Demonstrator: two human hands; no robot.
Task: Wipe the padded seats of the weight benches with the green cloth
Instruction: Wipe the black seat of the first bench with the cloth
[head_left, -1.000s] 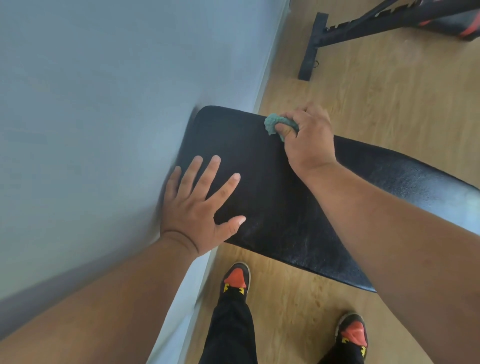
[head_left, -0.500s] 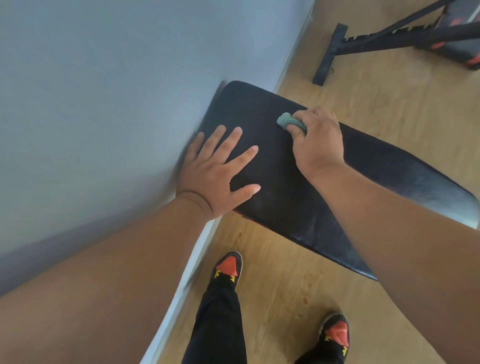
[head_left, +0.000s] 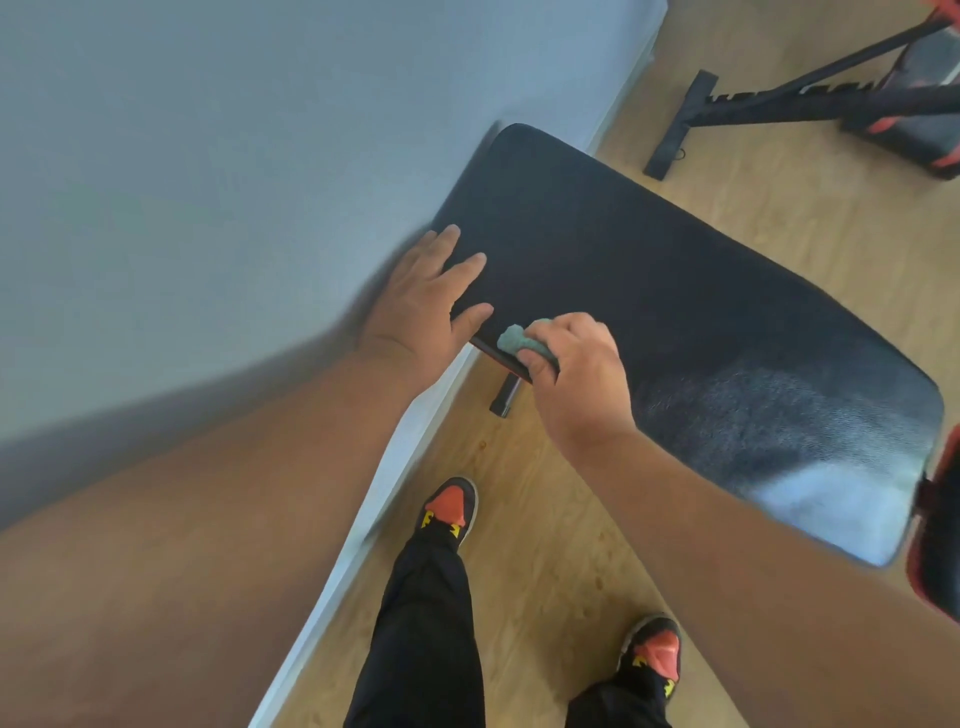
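Observation:
A black padded bench seat runs from the wall at the upper middle down to the right, with a shiny patch near its right end. My right hand grips a bunched green cloth at the seat's near edge, close to the wall end. My left hand lies flat with straight fingers on the seat's corner beside the wall, a little left of the cloth. Part of the cloth is hidden under my right fingers.
A grey wall fills the left side, with a pale skirting board. A second bench with a black frame and red trim stands on the wooden floor at the upper right. My feet in red shoes stand below the seat.
My right hand has drawn the cloth from the seat's far side across to its near edge. My left hand has slid toward the wall-side corner. The view has shifted, showing more of the seat.

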